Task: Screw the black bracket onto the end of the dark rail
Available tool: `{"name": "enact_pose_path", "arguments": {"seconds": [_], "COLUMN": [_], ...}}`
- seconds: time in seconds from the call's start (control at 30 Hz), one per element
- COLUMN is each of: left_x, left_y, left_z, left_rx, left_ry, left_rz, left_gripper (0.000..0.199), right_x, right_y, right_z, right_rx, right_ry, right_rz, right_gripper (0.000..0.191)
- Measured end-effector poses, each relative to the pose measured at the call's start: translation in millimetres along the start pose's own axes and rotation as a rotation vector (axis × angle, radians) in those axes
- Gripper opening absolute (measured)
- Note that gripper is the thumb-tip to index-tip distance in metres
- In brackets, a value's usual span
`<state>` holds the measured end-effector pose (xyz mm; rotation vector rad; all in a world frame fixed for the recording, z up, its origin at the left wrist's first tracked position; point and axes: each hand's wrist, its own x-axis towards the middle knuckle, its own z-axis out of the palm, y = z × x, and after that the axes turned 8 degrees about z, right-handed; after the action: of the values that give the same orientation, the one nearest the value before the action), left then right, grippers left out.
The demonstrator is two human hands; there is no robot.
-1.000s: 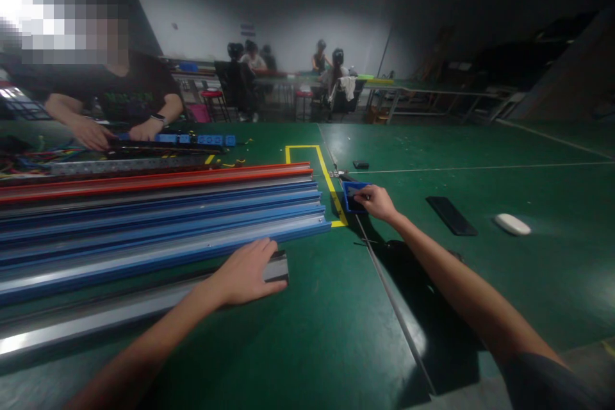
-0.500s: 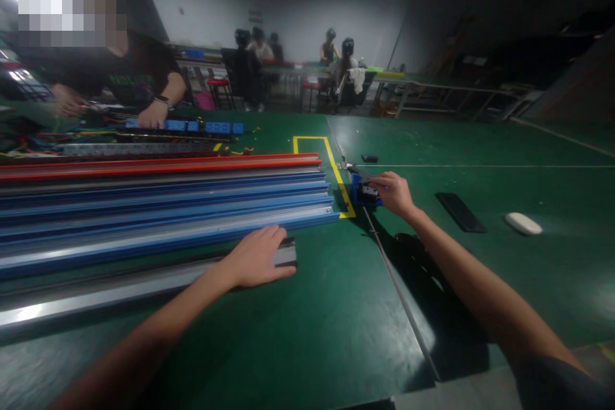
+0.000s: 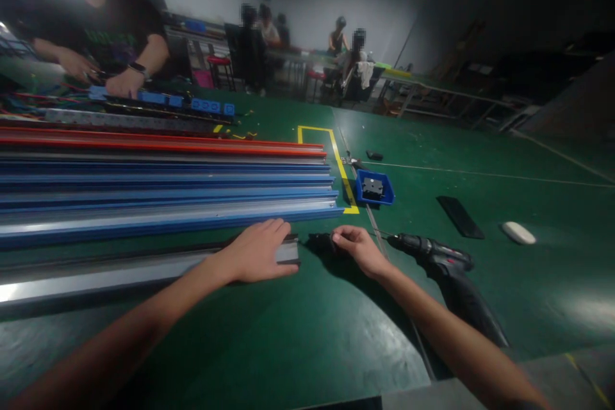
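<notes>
My left hand [image 3: 262, 250] is wrapped over the right end of a silver and black metal profile [image 3: 158, 275], thumb on its near side and fingers over the far side. Just right of that end, my right hand [image 3: 358, 246] pinches a small black part [image 3: 323, 242], its shape blurred and partly covered by my fingers. Past my right hand stands a small blue bin [image 3: 387, 195] with dark blocky pieces [image 3: 372, 188] in it. A black cordless drill [image 3: 439, 256] lies to the right of my right wrist, its bit pointing left.
Blue profiles [image 3: 216, 211] and red profiles [image 3: 192, 141] lie side by side beyond my left hand. A black phone-like slab [image 3: 459, 216] and a white oval object [image 3: 519, 232] rest at right. A co-worker [image 3: 110, 38] handles wires and blue blocks across the green table [image 3: 269, 339].
My right hand has left the blue bin and come nearer and left, carrying a small black part towards the profile's end. My left hand stays on the profile. The view has tilted slightly.
</notes>
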<state>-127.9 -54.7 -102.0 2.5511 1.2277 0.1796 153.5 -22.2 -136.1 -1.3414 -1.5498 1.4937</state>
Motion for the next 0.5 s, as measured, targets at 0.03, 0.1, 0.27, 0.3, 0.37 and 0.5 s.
{"name": "enact_pose_path", "arguments": {"seconds": [0.03, 0.1, 0.27, 0.3, 0.37, 0.5], "left_x": [-0.2, -0.4, -0.1, 0.2, 0.5, 0.0], "left_y": [-0.5, -1.4, -1.5, -1.3, -1.1, -1.9], "left_z": [0.9, 2.7, 3.6, 3.2, 2.7, 2.9], "left_rx": [0.007, 0.026, 0.050, 0.056, 0.063, 0.051], "left_ry": [0.005, 0.011, -0.009, -0.010, -0.010, -0.006], "left_rz": [0.000, -0.003, 0.002, 0.004, 0.007, 0.010], "left_gripper": [0.057, 0.059, 0.066, 0.066, 0.064, 0.064], "right_x": [4.3, 12.5, 17.9, 16.3, 11.9, 3.8], "right_y": [0.8, 2.0, 8.9, 10.2, 12.1, 13.8], "right_z": [-0.4, -3.6, -11.3, -12.3, -13.8, -14.3], "right_rx": [0.002, 0.002, -0.033, -0.055, -0.112, -0.186], "right_ry": [-0.002, 0.013, 0.059, 0.048, -0.015, -0.138], "right_rz": [0.011, 0.026, 0.036, 0.019, -0.023, -0.073], "right_gripper": [0.047, 0.047, 0.049, 0.052, 0.054, 0.065]}}
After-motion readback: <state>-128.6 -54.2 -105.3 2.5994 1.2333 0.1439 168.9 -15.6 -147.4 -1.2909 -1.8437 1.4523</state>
